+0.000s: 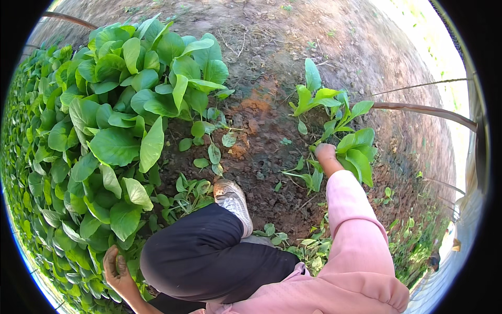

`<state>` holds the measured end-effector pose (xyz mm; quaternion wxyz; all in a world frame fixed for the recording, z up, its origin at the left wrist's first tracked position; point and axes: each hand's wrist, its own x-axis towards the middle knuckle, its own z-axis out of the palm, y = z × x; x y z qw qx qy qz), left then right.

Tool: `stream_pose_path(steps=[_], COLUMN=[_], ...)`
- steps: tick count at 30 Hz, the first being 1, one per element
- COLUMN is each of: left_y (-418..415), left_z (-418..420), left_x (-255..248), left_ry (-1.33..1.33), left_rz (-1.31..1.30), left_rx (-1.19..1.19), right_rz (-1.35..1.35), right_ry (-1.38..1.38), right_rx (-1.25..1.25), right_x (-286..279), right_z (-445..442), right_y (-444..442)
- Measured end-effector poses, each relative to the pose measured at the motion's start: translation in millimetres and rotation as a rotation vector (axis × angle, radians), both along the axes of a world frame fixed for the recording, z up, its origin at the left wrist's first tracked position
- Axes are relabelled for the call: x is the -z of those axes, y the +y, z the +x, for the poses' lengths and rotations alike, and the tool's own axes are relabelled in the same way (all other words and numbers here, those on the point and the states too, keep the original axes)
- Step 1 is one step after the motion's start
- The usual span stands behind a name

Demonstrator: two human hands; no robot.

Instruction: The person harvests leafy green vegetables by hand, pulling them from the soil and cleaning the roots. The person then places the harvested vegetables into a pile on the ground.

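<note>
On the right, my right hand point(326, 154) is closed in a fist around the base of a leafy green plant point(357, 155), whose broad leaves fan out to the right of the wrist. The fingers and the stems inside the fist are mostly hidden. Just beyond the fist, another leafy green point(311, 94) rests on the soil. At the lower left, beside my bent knee, my left hand point(117, 271) hangs with loosely curled fingers and nothing visible in them. It is nearest to the dense bed of leafy greens point(113, 147).
Bare brown soil point(270, 157) runs between the bed and the right side, with small loose leaves point(214, 153) on it. My shoe point(234, 204) stands on this strip. A curved hoop pole point(423, 110) and a cord point(415, 87) reach toward plastic sheeting point(466, 219) at the right.
</note>
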<state>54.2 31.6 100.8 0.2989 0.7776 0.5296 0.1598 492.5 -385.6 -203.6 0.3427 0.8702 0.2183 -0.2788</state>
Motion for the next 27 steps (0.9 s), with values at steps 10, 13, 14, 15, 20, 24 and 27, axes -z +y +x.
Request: stream_pose_path(steps=[10,13,14,15,20,24,27], left_y=[5,3,1,2,1,2,1], left_z=[-11,-9,-6,-4,4,7,3], left_x=[1,1,5,11,23,13,6], left_ry=[0.074,0.081,0.067,0.054,-0.016,-0.020,-0.015], left_rz=[-0.010,0.000,-0.004,-0.034,-0.085,-0.067,-0.066], left_rx=[-0.018,-0.040,-0.043,-0.041,0.027,0.037,0.005], right_rz=[0.136,0.114,0.122,0.123,0.408,0.746,0.781], right_ry=[-0.086,-0.020,-0.024,-0.057,-0.424,-0.620,-0.552], right_rx=[0.130,0.106,0.121,0.114,0.104,0.065,0.071], right_x=[-15,-60,-85,-110,-146,-105,-92], right_z=[-23,-33,-34,-29,-20,-29,-27], right_y=[0,4,4,-1,-15,9,26])
